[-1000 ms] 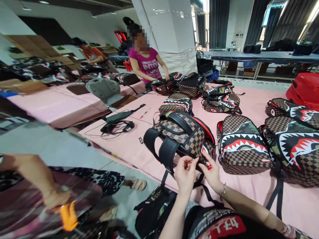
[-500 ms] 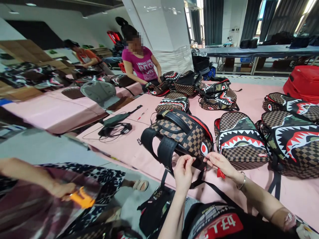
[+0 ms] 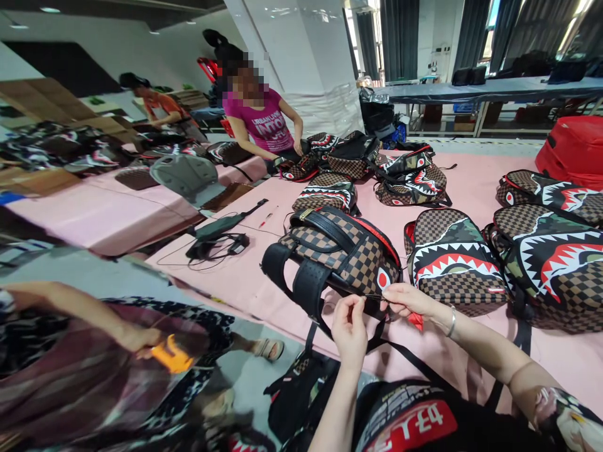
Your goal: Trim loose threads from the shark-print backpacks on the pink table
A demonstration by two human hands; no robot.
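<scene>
A brown-checked backpack [image 3: 351, 251] lies on the pink-covered table in front of me, its black shoulder straps [image 3: 308, 285] facing left and a red-and-white eye patch near my hands. At its lower edge my left hand [image 3: 349, 326] is closed in a pinch; what sits between the fingertips is too small to make out. My right hand [image 3: 414, 301] is closed on a red-handled tool [image 3: 415, 321], whose exact kind is hidden by the fingers. A thin dark piece [image 3: 374, 296] spans the short gap between both hands, close to the bag.
More shark-mouth backpacks [image 3: 455, 260] lie to the right and farther back. A dark device with cables [image 3: 219, 229] rests at left. One co-worker [image 3: 261, 119] handles bags across the table; another person at lower left holds an orange tool [image 3: 173, 356]. A red bag [image 3: 575, 150] stands far right.
My right hand has tipped slightly, and the thin dark piece now shows between my hands. The person at lower left has moved the orange tool rightward and up.
</scene>
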